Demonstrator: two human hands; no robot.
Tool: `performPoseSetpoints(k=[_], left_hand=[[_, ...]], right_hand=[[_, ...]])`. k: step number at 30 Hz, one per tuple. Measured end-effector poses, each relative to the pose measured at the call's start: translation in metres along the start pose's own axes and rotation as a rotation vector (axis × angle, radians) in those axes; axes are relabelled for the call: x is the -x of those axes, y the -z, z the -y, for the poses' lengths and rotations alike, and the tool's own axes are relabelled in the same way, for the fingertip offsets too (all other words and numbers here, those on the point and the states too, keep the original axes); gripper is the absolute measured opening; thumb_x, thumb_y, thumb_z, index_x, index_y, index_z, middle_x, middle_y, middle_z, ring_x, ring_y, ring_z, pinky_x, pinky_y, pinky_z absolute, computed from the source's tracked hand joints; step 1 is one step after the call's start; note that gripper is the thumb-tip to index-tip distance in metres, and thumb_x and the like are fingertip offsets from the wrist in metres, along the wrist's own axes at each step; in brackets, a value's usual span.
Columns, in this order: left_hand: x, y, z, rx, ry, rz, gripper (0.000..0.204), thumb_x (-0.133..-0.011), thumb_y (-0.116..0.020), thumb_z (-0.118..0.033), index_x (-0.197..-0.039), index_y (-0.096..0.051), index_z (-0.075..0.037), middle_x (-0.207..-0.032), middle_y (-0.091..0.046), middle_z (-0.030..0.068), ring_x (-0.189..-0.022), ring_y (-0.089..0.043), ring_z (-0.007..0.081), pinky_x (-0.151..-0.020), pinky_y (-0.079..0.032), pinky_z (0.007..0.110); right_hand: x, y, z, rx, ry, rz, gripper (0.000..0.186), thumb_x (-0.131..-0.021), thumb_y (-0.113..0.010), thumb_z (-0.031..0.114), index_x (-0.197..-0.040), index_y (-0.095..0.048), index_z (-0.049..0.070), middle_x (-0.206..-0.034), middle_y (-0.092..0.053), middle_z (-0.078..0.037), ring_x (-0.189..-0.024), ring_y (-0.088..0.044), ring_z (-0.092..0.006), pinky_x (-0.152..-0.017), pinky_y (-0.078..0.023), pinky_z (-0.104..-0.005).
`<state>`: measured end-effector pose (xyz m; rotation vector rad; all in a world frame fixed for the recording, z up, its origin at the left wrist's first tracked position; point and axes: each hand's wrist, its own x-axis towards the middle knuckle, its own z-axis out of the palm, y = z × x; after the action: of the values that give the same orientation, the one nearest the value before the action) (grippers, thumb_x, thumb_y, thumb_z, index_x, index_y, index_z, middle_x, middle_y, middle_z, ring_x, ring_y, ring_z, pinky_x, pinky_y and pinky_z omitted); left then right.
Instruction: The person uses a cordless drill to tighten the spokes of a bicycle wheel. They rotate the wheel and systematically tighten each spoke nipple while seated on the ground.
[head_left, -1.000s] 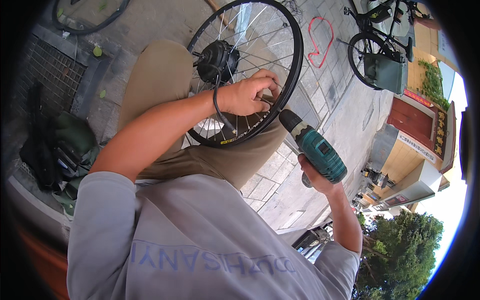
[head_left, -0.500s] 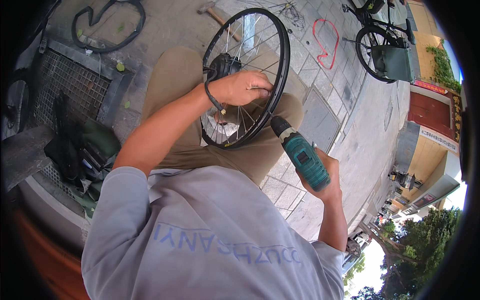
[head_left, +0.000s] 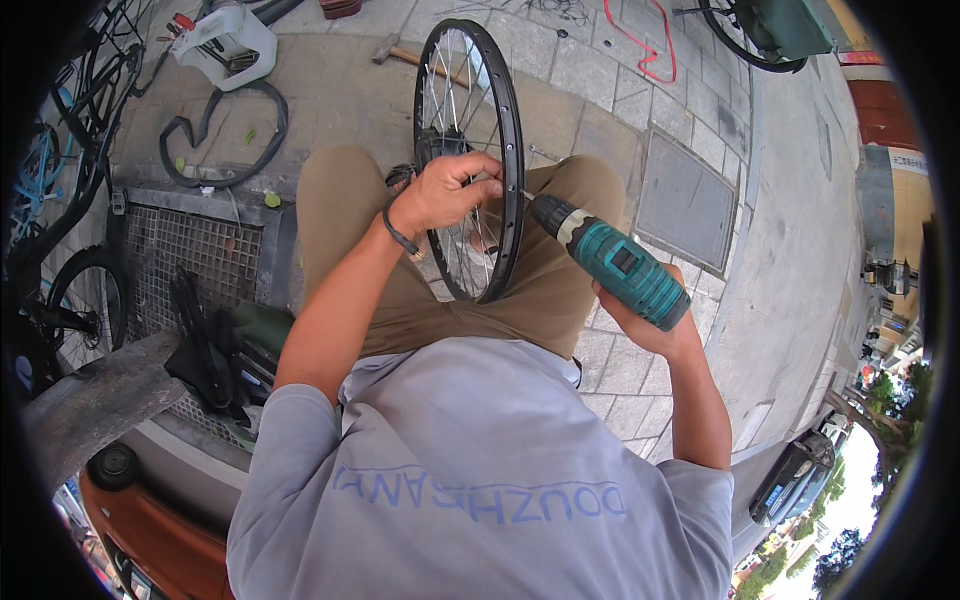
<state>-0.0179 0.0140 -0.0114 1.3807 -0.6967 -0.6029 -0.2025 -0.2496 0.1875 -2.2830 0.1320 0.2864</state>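
Note:
A black-rimmed, spoked wheel (head_left: 510, 120) with a black hub (head_left: 438, 142) stands almost edge-on between my khaki knees. My left hand (head_left: 445, 195) reaches into it, thumb and fingers curled closed among the spokes at the rim's inner side; what they pinch is too small to make out. A black cable (head_left: 398, 232) hangs by that wrist. My right hand (head_left: 640, 320) grips a teal and black cordless drill (head_left: 620, 265), its bit pointing at the outer face of the rim, level with my left fingertips. Whether the bit touches is unclear.
Behind lie a hammer (head_left: 410, 55), red strap (head_left: 668, 75), inner tube (head_left: 230, 175) and white cut jug with tools (head_left: 245, 45). Left are bicycles (head_left: 85, 300), a metal grate (head_left: 200, 245) and black bags (head_left: 215, 355). A parked car (head_left: 790, 470) is at lower right.
The view has shifted and levelled, showing more at the left. The wheel now appears more edge-on, and the drill in my right hand has swung so its bit points more leftward at the rim.

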Motion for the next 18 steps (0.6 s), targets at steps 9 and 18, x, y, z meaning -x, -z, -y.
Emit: performPoseSetpoints(k=[9,18], left_hand=[[0.001,0.001,0.003,0.023,-0.029,0.021,0.018,-0.106,-0.066,-0.001,-0.12,-0.076,0.003,-0.13,-0.077,0.0101,-0.116,-0.071,0.0177,-0.102,-0.056,0.034],[-0.007,0.004,0.004,-0.036,-0.109,0.06,0.019,-0.103,-0.068,0.0,-0.119,-0.075,0.005,-0.146,-0.072,0.0153,-0.127,-0.067,0.0232,-0.11,-0.051,0.037]], right_hand=[[-0.01,0.009,-0.006,0.029,0.032,0.071,0.025,-0.082,-0.083,0.008,-0.104,-0.073,0.002,-0.087,-0.076,-0.015,-0.077,-0.073,-0.0351,-0.077,-0.059,-0.0389],[-0.019,0.012,0.006,0.109,0.031,0.076,0.026,-0.08,-0.083,0.011,-0.102,-0.071,0.003,-0.085,-0.074,-0.018,-0.078,-0.07,-0.0427,-0.074,-0.058,-0.0416]])
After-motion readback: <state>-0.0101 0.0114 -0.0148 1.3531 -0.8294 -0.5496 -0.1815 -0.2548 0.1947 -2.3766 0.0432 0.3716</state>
